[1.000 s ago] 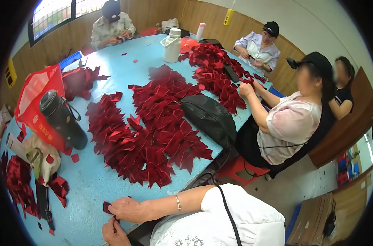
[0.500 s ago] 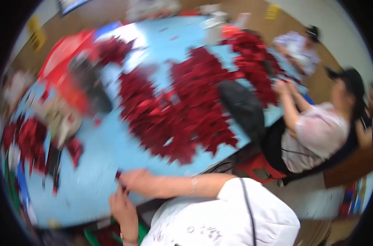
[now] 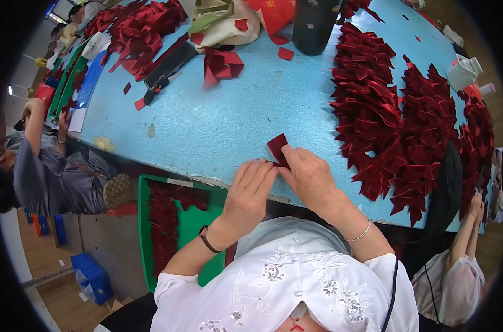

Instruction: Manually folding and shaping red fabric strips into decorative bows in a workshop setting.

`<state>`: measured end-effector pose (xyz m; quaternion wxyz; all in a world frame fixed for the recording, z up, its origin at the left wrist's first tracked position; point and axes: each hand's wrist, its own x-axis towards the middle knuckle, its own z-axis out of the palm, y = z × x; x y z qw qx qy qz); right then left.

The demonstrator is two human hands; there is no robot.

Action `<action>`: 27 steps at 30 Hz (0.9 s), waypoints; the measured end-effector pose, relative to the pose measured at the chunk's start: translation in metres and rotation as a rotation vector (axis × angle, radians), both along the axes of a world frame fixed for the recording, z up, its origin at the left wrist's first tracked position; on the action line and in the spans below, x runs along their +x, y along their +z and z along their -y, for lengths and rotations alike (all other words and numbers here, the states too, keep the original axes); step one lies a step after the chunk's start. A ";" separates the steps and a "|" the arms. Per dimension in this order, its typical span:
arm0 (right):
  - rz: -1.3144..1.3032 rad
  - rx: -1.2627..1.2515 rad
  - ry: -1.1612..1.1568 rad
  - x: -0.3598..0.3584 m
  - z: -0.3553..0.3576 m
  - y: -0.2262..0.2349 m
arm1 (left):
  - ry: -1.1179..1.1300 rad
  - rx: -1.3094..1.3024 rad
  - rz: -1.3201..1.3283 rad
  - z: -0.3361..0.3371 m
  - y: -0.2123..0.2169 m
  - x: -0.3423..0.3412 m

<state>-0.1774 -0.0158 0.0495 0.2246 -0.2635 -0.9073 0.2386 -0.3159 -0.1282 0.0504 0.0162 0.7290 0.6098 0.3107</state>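
Observation:
A small dark red velvety fabric piece (image 3: 277, 146) is between my two hands at the table's front edge. My right hand (image 3: 313, 178) pinches it with thumb and fingers, and part of it stands up above the index finger. My left hand (image 3: 246, 193) has its fingers pressed together on the piece's lower edge, which is partly hidden under them. To the right lie tall rows of dark red folded fabric pieces (image 3: 367, 110), packed close together. Below my left forearm stands a green crate (image 3: 207, 232) with more such pieces stacked inside.
On the blue table (image 3: 218, 116) stand a black tumbler (image 3: 312, 27) and a cream cloth bag (image 3: 232, 27). Keys (image 3: 154, 88), loose red scraps and another fabric heap (image 3: 143, 39) lie at the far left. A white bottle (image 3: 464, 72) stands far right. People work at both sides.
My view has swung left and down, so the stacked rows now appear on the right and the crate shows fully. Both hands stay together on the fabric piece.

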 end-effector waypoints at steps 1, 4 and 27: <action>0.006 -0.005 -0.011 -0.001 -0.004 -0.004 | 0.011 -0.025 -0.056 -0.005 -0.006 0.000; 0.001 -0.002 0.011 0.000 -0.016 -0.016 | 0.012 -0.071 -0.088 -0.014 -0.018 -0.002; -0.141 -0.139 0.118 0.038 -0.051 -0.021 | 0.064 -0.353 0.846 -0.103 -0.038 0.010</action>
